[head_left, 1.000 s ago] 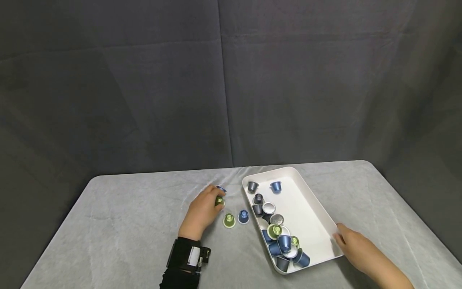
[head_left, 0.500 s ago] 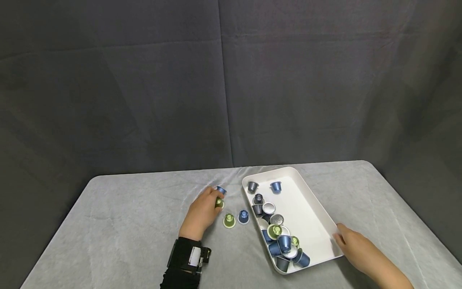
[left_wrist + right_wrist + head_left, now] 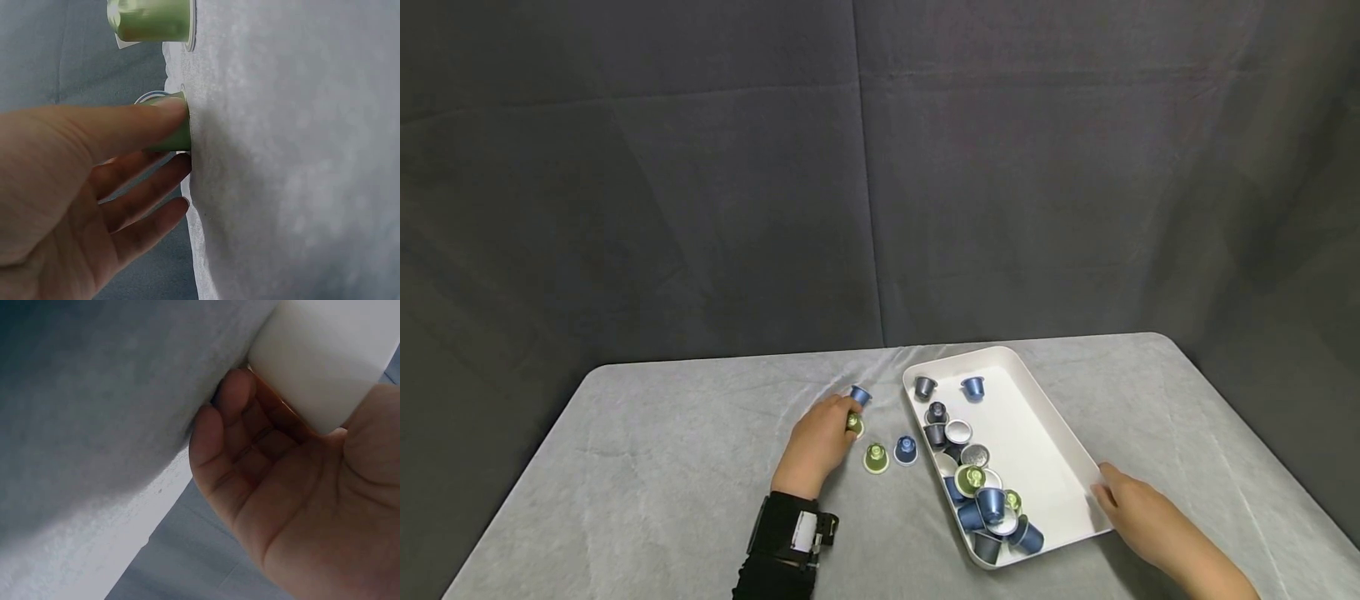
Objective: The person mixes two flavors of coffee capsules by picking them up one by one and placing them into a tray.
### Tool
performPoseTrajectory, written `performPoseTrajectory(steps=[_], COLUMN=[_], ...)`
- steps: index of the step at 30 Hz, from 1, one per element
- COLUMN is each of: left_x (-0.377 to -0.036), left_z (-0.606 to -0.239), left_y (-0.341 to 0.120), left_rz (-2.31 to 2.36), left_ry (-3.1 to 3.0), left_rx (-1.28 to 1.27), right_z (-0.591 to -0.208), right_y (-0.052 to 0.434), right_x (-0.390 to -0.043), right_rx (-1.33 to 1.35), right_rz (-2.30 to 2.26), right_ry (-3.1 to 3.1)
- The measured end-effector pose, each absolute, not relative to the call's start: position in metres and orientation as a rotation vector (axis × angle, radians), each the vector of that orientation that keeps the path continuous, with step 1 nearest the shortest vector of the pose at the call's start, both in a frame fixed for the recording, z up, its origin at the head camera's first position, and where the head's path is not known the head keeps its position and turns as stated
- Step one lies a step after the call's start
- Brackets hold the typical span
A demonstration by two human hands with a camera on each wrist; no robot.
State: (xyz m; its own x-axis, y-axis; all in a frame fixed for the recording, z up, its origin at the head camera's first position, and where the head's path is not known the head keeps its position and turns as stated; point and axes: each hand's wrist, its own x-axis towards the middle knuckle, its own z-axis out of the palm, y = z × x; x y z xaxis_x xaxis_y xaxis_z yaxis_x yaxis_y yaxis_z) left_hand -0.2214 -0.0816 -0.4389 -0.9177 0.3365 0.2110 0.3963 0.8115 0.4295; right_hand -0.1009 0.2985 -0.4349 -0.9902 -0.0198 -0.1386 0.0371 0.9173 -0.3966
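Note:
My left hand (image 3: 848, 419) pinches a green capsule (image 3: 853, 423) that stands on the grey cloth left of the white tray (image 3: 1045, 417). In the left wrist view the thumb lies along the green capsule (image 3: 178, 128) and the other fingers (image 3: 156, 187) curl under it. A second green capsule (image 3: 876, 457) and a blue one (image 3: 906, 449) stand just right of that hand, and another blue capsule (image 3: 860, 394) lies beyond it. My right hand (image 3: 1101, 492) holds the tray's near right edge, its fingers (image 3: 228, 400) curled against the tray wall (image 3: 325, 356).
Several blue, grey, green and silver capsules (image 3: 977, 492) are heaped in the tray's near left part; a grey one (image 3: 925, 386) and a blue one (image 3: 973, 386) stand at its far end. The table (image 3: 662, 467) ends at a dark curtain (image 3: 865, 208) behind.
The left hand has drawn back slightly toward me with the green capsule, uncovering more of the blue capsule beyond it. The right hand and tray have not moved.

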Motion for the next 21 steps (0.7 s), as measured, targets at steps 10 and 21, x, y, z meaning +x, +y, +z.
performPoseTrajectory(steps=[10,21], left_x=[-0.221,-0.217], left_z=[-0.436,-0.428], left_y=[-0.082,-0.072], left_rz=[-0.709,-0.7], left_ry=[-2.854,-2.758], left_rx=[-0.549,-0.554], right_z=[-0.434,-0.435], right_y=[0.298,0.299], right_x=[-0.102,-0.1], right_rx=[-0.01,-0.015], right_rz=[-0.622,-0.627], right_ry=[2.951,2.951])
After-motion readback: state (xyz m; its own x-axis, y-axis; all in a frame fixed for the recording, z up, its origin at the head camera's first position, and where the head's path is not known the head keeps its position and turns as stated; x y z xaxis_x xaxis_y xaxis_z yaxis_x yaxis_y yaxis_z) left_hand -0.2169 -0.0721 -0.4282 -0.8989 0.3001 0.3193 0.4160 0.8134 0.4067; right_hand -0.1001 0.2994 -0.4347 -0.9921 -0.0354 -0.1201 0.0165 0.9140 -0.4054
